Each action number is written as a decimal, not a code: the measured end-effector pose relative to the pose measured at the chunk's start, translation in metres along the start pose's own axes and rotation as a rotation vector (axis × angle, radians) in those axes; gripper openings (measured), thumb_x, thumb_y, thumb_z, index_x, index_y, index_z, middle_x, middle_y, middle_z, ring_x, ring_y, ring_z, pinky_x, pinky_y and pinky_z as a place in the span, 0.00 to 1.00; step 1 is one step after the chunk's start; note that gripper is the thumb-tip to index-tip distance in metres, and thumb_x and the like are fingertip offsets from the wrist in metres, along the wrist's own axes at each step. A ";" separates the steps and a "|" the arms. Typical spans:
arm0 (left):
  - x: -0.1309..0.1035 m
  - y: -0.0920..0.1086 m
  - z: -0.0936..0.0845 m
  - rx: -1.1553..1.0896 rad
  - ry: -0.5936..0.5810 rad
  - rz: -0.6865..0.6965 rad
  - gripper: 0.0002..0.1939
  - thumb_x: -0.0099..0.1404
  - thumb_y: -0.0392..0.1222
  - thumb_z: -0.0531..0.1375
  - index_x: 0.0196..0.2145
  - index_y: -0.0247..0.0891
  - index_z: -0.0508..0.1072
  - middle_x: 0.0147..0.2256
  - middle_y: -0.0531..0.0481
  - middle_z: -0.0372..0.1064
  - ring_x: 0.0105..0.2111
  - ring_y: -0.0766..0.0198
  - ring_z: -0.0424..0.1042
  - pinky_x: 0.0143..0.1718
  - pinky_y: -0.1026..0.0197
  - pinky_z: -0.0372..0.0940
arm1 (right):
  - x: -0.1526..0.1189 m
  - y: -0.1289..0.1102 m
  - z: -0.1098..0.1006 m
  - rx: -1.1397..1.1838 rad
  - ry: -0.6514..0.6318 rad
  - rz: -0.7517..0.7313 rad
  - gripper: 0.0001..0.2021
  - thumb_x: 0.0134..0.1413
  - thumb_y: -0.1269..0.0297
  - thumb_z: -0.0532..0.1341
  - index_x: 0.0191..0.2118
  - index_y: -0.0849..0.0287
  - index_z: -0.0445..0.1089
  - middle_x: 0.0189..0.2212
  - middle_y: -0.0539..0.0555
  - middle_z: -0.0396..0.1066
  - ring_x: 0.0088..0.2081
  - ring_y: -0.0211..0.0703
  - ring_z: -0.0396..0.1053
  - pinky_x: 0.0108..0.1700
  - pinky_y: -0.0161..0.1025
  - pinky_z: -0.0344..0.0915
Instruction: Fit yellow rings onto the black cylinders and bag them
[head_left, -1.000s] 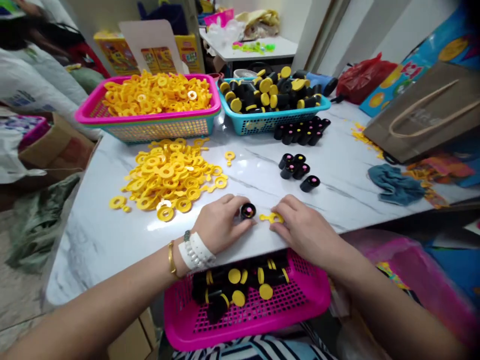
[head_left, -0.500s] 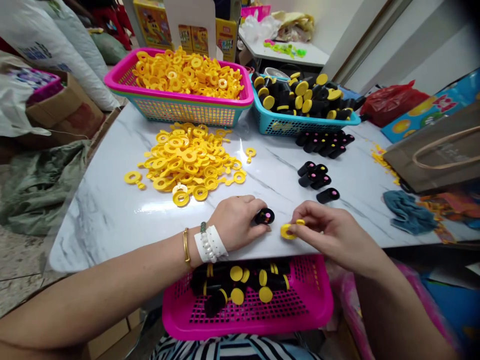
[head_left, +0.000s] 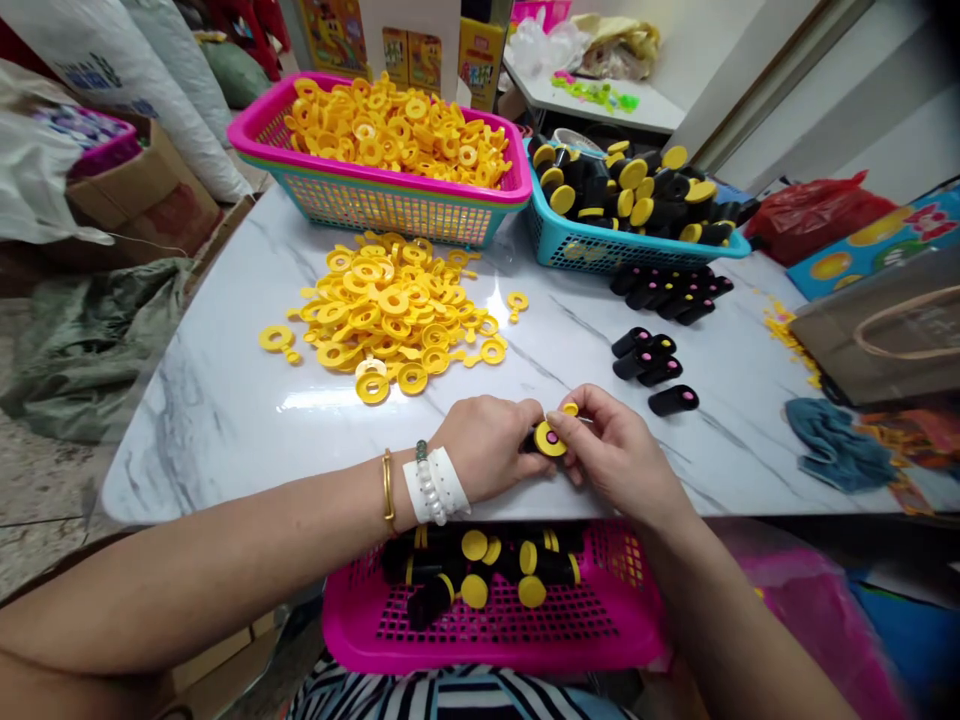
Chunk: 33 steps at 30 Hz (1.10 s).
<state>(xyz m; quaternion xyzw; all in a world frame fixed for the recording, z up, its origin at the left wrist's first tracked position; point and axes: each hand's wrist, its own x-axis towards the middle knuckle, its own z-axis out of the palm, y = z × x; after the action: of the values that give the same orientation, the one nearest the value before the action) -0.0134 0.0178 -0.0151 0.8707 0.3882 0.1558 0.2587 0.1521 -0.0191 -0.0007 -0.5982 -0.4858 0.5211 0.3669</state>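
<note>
My left hand (head_left: 491, 445) is closed around a small black cylinder (head_left: 529, 440) lying on its side near the table's front edge. Against that cylinder's end sits a yellow ring cap (head_left: 551, 440), and a pink dot shows through its hole. The fingers of my right hand (head_left: 611, 450) pinch the cap, whose small round tab sticks up above the thumb. Left of my hands is a loose pile of yellow ring caps (head_left: 397, 310). Several black cylinders with pink or yellow dots (head_left: 646, 357) lie to the right.
A pink basket (head_left: 495, 650) holding black cylinders with yellow caps sits below the table edge. At the back stand a pink-rimmed basket (head_left: 247, 130) of yellow caps and a blue basket (head_left: 630, 255) of capped cylinders. A paper bag (head_left: 885, 340) and a teal cloth (head_left: 836, 445) are at right.
My right hand has moved left, bringing the yellow ring cap onto the end of the black cylinder in my left hand. The view has shifted slightly.
</note>
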 end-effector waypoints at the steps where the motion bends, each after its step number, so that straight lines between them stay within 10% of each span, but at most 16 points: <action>1: 0.000 0.001 0.000 -0.016 -0.009 -0.011 0.16 0.59 0.53 0.65 0.34 0.38 0.71 0.25 0.53 0.71 0.25 0.63 0.70 0.24 0.64 0.55 | -0.001 0.001 0.000 0.005 -0.003 0.004 0.18 0.54 0.49 0.64 0.33 0.57 0.59 0.18 0.43 0.65 0.15 0.31 0.60 0.16 0.29 0.57; 8: 0.001 0.006 -0.007 -0.151 -0.047 -0.063 0.13 0.57 0.48 0.65 0.33 0.36 0.70 0.23 0.52 0.70 0.23 0.63 0.70 0.23 0.64 0.57 | -0.006 0.006 0.007 -0.088 0.081 -0.102 0.14 0.58 0.52 0.61 0.34 0.56 0.58 0.22 0.44 0.66 0.16 0.31 0.62 0.16 0.29 0.59; 16: 0.007 0.003 -0.020 -0.798 -0.374 -0.269 0.09 0.67 0.46 0.55 0.33 0.38 0.64 0.21 0.56 0.70 0.15 0.71 0.65 0.18 0.69 0.57 | -0.002 0.008 0.003 0.061 0.029 -0.084 0.15 0.57 0.53 0.63 0.33 0.56 0.59 0.20 0.42 0.64 0.15 0.30 0.61 0.16 0.28 0.57; 24: -0.011 0.007 0.002 -0.380 0.062 -0.040 0.17 0.60 0.47 0.65 0.43 0.36 0.70 0.23 0.56 0.69 0.23 0.67 0.68 0.26 0.65 0.59 | -0.006 0.012 0.002 0.197 0.036 -0.122 0.14 0.56 0.54 0.64 0.33 0.59 0.65 0.22 0.46 0.68 0.18 0.30 0.62 0.20 0.29 0.61; 33: -0.004 0.008 0.002 -0.255 0.026 0.002 0.06 0.59 0.39 0.62 0.35 0.40 0.78 0.25 0.55 0.69 0.26 0.68 0.64 0.28 0.65 0.55 | 0.011 -0.004 -0.028 0.008 -0.378 0.121 0.17 0.51 0.53 0.67 0.34 0.59 0.62 0.19 0.45 0.67 0.16 0.31 0.63 0.19 0.28 0.57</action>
<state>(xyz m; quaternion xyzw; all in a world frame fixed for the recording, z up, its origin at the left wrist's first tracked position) -0.0103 0.0096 -0.0125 0.8289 0.3678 0.2153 0.3623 0.1785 -0.0052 0.0052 -0.5161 -0.5071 0.6473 0.2396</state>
